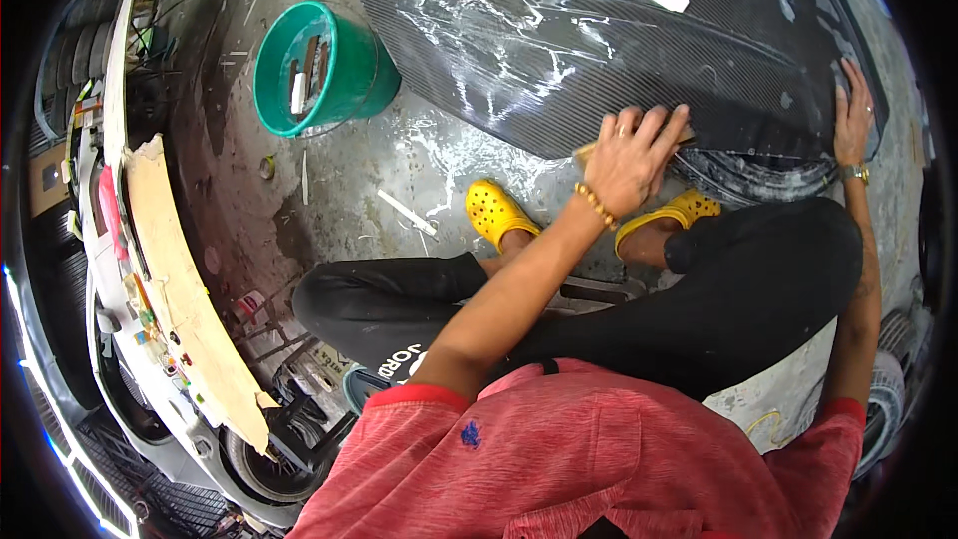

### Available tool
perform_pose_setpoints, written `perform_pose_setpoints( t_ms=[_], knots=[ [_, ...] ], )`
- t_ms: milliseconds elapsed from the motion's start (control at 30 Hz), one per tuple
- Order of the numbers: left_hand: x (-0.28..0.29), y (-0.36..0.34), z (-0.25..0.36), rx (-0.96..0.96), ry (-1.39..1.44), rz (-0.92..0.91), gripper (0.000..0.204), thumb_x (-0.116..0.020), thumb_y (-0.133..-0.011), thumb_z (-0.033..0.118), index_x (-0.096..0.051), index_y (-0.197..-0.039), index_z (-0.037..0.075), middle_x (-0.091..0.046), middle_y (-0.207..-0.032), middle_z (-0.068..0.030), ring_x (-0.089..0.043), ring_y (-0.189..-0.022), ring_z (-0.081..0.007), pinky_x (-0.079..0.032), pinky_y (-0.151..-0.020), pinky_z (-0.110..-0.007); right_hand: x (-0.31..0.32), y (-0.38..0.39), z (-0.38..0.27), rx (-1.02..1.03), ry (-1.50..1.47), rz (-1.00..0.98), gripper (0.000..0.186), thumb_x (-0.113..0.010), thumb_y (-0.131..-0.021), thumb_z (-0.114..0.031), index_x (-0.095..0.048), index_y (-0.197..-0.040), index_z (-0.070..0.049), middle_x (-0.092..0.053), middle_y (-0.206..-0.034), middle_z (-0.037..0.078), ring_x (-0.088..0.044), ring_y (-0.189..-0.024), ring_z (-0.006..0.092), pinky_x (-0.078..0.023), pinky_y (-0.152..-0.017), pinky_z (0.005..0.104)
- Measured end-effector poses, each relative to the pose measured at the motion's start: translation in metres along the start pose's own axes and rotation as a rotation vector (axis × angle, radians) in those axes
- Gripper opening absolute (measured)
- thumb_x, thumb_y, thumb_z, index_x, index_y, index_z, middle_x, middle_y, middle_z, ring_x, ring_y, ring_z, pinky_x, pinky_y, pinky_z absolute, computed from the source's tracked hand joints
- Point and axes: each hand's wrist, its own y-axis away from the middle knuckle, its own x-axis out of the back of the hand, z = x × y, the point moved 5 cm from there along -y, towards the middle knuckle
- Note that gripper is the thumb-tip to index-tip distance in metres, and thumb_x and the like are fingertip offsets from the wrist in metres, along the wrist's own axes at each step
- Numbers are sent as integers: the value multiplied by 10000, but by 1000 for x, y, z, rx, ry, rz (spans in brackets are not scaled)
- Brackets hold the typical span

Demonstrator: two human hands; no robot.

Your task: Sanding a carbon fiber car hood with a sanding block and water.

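Item: large black carbon-weave panel [619,50], wet, upper centre-right, on floor. Left hand [631,162] closed on tan sanding block [587,150] at panel's lower edge. Right hand [853,115] flat, fingers open, steadying right rim. Step, prob.: wet-sanding; next needs even strokes. Green plastic bucket [314,70] upper left.

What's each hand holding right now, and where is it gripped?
The left hand presses a tan sanding block flat under its palm and fingers onto the carbon-fibre panel. The right hand holds nothing; it rests flat on the panel's right edge.

Wet, glossy carbon-weave panel [639,50]
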Motion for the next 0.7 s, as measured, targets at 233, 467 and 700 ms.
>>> perform_pose_setpoints(
  t_ms=[233, 467, 700],
  knots=[
    [123, -1, -51, -175, -113, -7, 582, -704, -890, 220, -579, -1457, 194, -613, -1209, -66, -571, -1067, -273, -452, -897, -424, 1, 5, 3, -24, -84, 68, 478, -434, -1077, -405, -526, -1493, -188, -463, -1576, 71, -397, -1465, 296, -255, -1212, 466],
    [51, -73, 47, -361, -43, -132, 679, -641, -907, 149, -417, -1548, 119, -575, -1200, -89, -556, -1053, -275, -465, -897, -405, 6, -2, -6, -13, -27, 91, 492, -430, -1074, -424, -518, -1498, -191, -441, -1592, 61, -390, -1471, 291, -253, -1213, 476],
    [111, 14, -53, -262, -145, 10, 551, -676, -945, 274, -560, -1479, 206, -597, -1205, -69, -565, -1045, -260, -458, -888, -403, 5, 3, -2, -33, -97, 77, 442, -487, -1065, -360, -544, -1463, -175, -491, -1548, 84, -441, -1423, 307, -286, -1186, 442]
  ],
)
